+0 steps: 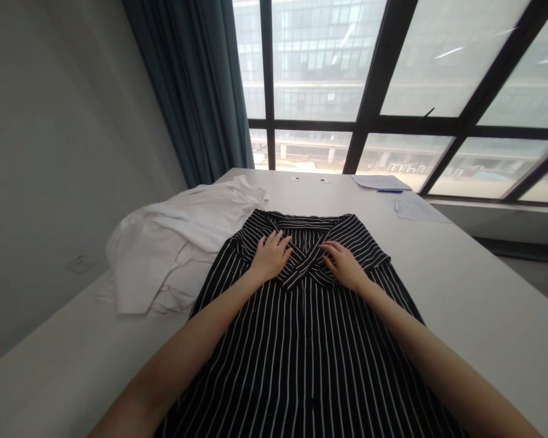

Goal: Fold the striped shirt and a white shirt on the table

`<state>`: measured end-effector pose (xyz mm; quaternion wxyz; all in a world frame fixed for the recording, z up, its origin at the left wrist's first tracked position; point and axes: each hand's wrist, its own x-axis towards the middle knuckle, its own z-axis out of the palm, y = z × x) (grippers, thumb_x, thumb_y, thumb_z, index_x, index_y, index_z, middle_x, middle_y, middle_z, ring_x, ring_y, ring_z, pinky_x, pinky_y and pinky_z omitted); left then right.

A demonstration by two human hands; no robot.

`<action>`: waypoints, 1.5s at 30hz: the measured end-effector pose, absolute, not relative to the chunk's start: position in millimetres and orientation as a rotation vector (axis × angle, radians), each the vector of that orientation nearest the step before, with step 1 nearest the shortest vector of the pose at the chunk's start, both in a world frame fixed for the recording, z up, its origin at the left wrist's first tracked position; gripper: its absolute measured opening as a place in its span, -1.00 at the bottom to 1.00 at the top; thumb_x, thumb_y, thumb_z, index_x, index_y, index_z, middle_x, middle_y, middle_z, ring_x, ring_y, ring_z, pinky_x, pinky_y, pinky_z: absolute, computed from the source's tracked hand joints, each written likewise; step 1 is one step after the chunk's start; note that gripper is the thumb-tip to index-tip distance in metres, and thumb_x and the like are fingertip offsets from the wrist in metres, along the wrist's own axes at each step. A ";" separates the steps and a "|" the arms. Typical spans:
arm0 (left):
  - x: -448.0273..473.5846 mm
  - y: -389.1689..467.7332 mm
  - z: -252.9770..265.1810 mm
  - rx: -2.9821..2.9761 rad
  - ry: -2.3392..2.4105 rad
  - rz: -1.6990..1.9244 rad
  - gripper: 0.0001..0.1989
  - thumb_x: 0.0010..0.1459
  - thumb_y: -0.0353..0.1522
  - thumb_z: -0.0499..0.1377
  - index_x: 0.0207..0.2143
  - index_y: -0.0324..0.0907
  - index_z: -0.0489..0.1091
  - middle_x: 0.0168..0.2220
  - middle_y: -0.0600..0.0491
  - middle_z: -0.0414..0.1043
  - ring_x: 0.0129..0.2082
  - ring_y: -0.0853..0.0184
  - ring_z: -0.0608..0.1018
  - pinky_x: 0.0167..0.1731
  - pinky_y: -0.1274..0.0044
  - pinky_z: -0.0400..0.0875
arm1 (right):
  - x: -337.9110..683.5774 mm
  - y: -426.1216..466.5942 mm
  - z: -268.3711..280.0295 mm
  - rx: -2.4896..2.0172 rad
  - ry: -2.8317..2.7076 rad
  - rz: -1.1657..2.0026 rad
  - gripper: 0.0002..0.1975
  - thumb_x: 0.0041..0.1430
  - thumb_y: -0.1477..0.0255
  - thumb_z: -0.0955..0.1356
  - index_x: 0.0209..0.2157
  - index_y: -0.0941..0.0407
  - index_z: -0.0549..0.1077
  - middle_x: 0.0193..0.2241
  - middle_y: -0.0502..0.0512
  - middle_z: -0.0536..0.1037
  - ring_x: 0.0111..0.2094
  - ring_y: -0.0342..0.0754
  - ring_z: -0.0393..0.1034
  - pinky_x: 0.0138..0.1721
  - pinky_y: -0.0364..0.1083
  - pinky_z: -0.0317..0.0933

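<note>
A black garment with thin white stripes [308, 340] lies spread on the white table, its neck end away from me. Near the neckline its striped sleeves or collar flaps cross over each other. My left hand [271, 255] rests on the left side of this crossing, fingers spread over the cloth. On the other side, my right hand [342, 261] touches the right flap, its fingers apart and slightly bent. Neither hand shows cloth gripped between its fingers. The garment's near end runs out of view below.
A heap of white cloth [164, 243] lies left of the garment. Papers [381, 182] and a blue pen [389, 191] are at the table's far right, with another sheet [420, 210] nearer. A blue curtain [196, 85] and windows stand behind the table [479, 304].
</note>
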<state>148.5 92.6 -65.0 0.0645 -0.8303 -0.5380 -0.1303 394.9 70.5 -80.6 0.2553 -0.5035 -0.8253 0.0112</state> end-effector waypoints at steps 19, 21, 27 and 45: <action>30.0 116.5 -71.8 -2.490 -1.931 -0.459 -0.63 0.27 -0.21 0.01 0.03 -0.06 0.45 0.21 -0.01 0.31 0.21 0.14 0.33 0.22 0.31 0.13 | 432.9 15.8 -91.9 -1.373 -2.159 0.470 -0.61 0.34 0.20 0.19 0.08 0.01 0.41 0.16 0.14 0.39 0.24 0.07 0.17 0.25 0.16 0.04; 28.7 131.5 -65.8 -2.468 -1.968 -0.511 -0.63 0.28 -0.26 -0.04 -0.02 -0.12 0.47 0.14 -0.03 0.38 0.14 0.17 0.40 0.19 0.38 0.19 | 460.3 28.1 -92.5 -1.422 -2.020 0.430 -0.64 0.30 0.24 0.22 0.04 0.04 0.43 0.08 0.16 0.45 0.15 0.07 0.28 0.22 0.13 0.11; 30.8 191.6 -59.3 -2.358 -2.216 -0.649 -0.69 0.21 -0.36 0.01 -0.09 -0.18 0.47 -0.03 -0.05 0.52 -0.02 0.20 0.53 0.04 0.48 0.34 | 522.4 85.3 -85.9 -1.812 -1.613 0.363 -0.63 0.13 0.42 0.30 0.00 0.12 0.45 0.04 0.23 0.48 0.13 0.11 0.31 0.21 0.14 0.08; 71.3 267.7 -83.9 -2.249 -2.613 -1.289 -0.73 -0.16 -0.31 0.34 -0.33 -0.18 0.48 -0.37 0.03 0.57 -0.26 0.19 0.58 -0.19 0.45 0.44 | 506.6 219.6 -80.1 -1.938 -0.977 0.908 -0.63 0.28 0.29 0.34 0.06 0.14 0.37 0.02 0.17 0.43 -0.07 0.02 0.41 -0.08 0.10 0.36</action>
